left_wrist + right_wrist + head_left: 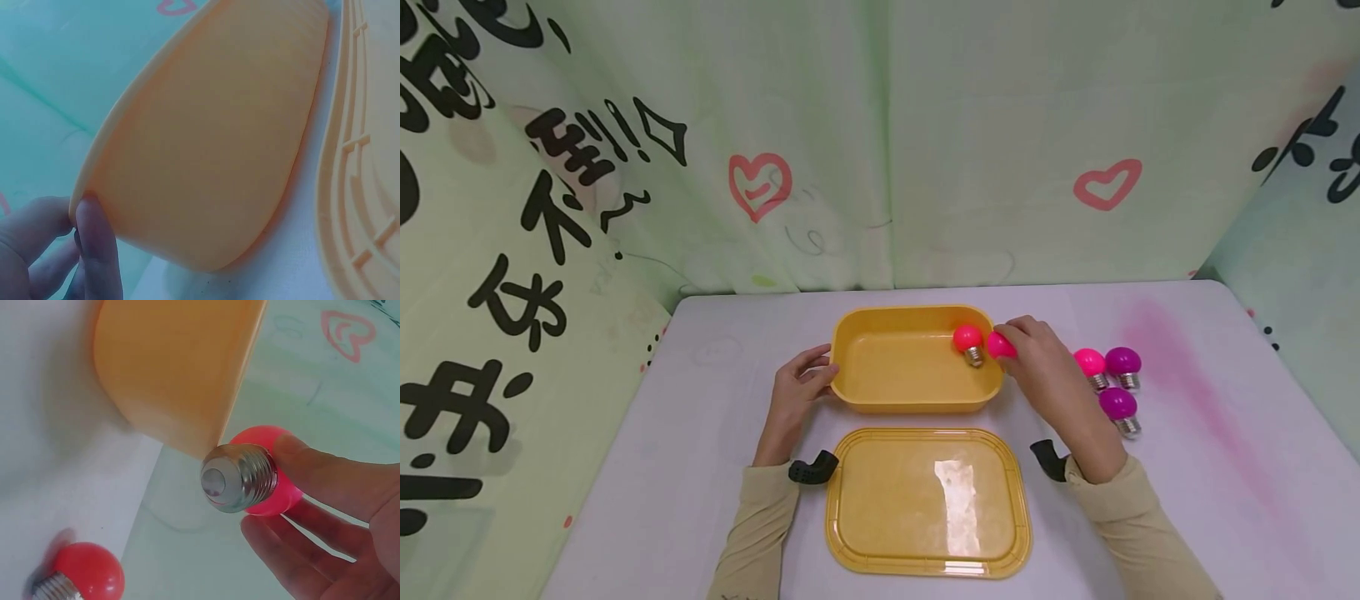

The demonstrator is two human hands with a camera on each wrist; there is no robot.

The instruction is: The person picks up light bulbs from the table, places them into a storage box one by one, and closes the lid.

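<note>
A yellow plastic box (887,375) stands on the table, and one pink light bulb (967,338) with a metal screw base lies inside its right part. My left hand (801,392) pinches the box's left rim between thumb and fingers, as the left wrist view shows close up. At the box's right end my right hand (1045,367) holds another pink light bulb (269,481) by its round part. In the right wrist view its metal base points toward the camera, right at the box's rim.
A yellow lid (917,508) lies flat in front of the box. Right of my right hand, a pink bulb (1089,362) and two purple bulbs (1117,404) lie on the white table (1210,500). A patterned curtain (985,150) hangs behind the table.
</note>
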